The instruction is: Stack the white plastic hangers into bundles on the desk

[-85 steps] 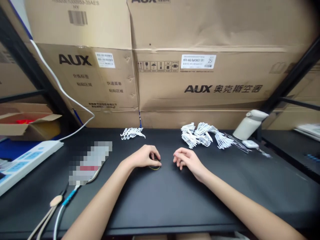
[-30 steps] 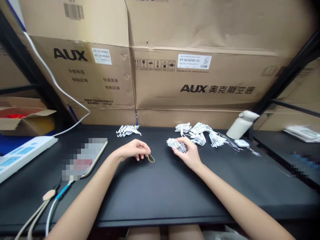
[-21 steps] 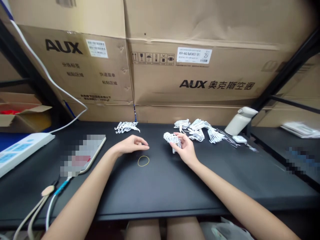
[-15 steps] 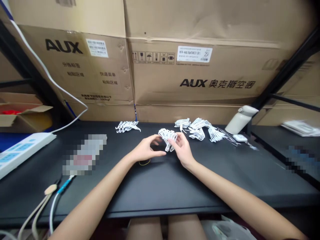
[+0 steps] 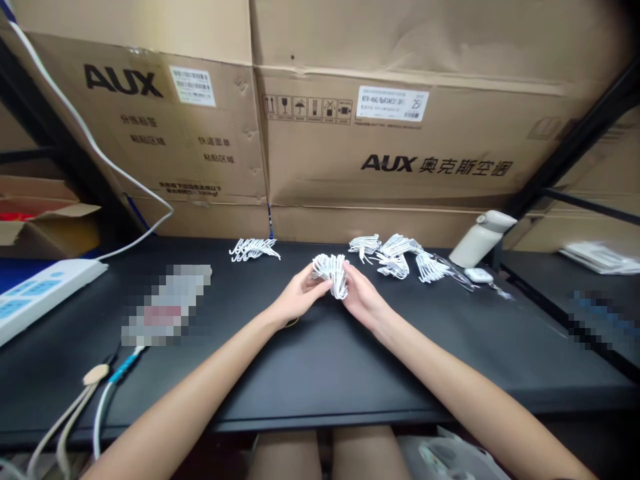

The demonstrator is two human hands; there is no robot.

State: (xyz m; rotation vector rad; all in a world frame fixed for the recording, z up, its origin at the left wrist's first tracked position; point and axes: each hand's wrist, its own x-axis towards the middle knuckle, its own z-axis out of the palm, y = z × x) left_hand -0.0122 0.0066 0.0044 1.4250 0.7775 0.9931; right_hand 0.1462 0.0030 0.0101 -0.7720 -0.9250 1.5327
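Between my hands is a bundle of thin white hooks (image 5: pixel 331 267), held just above the black tabletop. My left hand (image 5: pixel 301 293) grips its left side, with the thumb across the front. Against the right side presses my right hand (image 5: pixel 361 297), its fingers partly hidden behind the bundle. A yellow rubber band (image 5: pixel 291 323) lies on the table, mostly covered by my left hand. Farther back on the left is a row of loose white hooks (image 5: pixel 254 250). Several gathered white hook bundles (image 5: pixel 395 257) lie at the back right.
Cardboard boxes (image 5: pixel 310 147) wall off the back. At right stand a white bottle (image 5: pixel 483 238) and a small white case (image 5: pixel 479 275). To the left lie a blurred flat device (image 5: pixel 167 303) with a cable and a power strip (image 5: pixel 45 293).
My left hand has closed in on the bundle from the left, and its thumb now rests on it. The bundle has turned, with my right thumb off its front. The view has shifted slightly.
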